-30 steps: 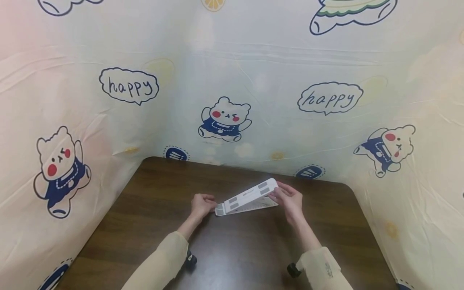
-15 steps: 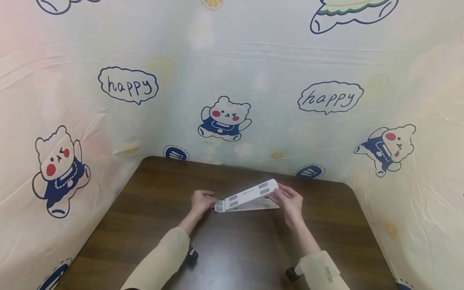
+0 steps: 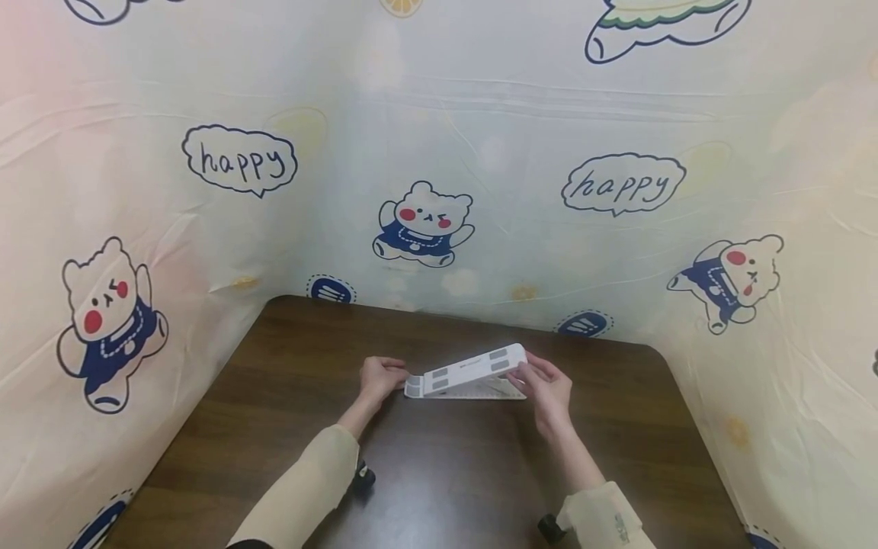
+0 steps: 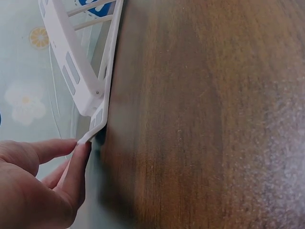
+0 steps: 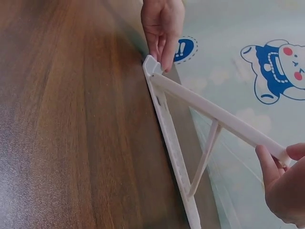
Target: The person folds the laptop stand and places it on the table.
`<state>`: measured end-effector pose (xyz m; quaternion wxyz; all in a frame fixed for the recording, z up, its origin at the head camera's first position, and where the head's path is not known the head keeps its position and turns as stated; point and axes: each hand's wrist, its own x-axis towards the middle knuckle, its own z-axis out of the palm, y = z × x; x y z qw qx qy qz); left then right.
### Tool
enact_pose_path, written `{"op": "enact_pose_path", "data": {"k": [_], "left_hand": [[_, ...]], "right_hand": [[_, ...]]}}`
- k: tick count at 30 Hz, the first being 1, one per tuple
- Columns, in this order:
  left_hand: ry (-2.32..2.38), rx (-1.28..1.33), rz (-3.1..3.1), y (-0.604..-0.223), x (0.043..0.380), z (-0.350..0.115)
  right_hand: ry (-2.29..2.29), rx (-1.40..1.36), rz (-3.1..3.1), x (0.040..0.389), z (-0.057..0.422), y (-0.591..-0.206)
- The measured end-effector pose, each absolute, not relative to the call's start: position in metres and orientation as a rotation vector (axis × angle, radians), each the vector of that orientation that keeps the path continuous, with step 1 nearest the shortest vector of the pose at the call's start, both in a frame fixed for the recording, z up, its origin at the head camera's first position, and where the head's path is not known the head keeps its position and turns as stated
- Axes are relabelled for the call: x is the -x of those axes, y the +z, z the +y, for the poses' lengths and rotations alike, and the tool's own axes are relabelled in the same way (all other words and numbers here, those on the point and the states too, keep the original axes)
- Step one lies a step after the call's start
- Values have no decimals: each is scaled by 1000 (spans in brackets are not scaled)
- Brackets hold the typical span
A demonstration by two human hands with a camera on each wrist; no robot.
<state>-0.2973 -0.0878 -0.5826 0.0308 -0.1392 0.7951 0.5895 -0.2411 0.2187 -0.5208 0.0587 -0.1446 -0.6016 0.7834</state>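
A white folding laptop stand [image 3: 473,369] with grey pads stands on the brown table, its upper panel tilted up toward the right. At the hinged end, my left hand [image 3: 382,379] pinches the lip between thumb and fingers, which shows closely in the left wrist view. My right hand [image 3: 549,387] holds the raised end of the panel, thumb on one side and fingers on the other. In the right wrist view, a thin support strut [image 5: 206,157] runs from the panel down to the notched base [image 5: 174,143].
The dark wooden table [image 3: 439,473] has rounded far corners. A pale printed cloth [image 3: 521,229] with cartoon bears and "happy" bubbles hangs behind it and along both sides. A black wrist device [image 3: 363,476] sits under the left sleeve, another [image 3: 551,528] by the right cuff.
The stand has turned slightly, its left end shifting away from me. The raised panel end has dropped a little with my right hand. Both hands keep their holds.
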Motion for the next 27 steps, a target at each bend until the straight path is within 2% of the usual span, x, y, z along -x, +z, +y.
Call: {"op": "enact_pose_path", "data": {"k": [7, 18, 27], "left_hand": [[1820, 417, 2448, -584, 298, -89], [1732, 182, 2503, -583, 285, -93], [1886, 166, 2343, -583, 275, -97]], "right_hand": [[2299, 413, -1869, 239, 219, -523], [2245, 339, -1981, 239, 239, -536], [2166, 243, -2099, 243, 265, -552]]}}
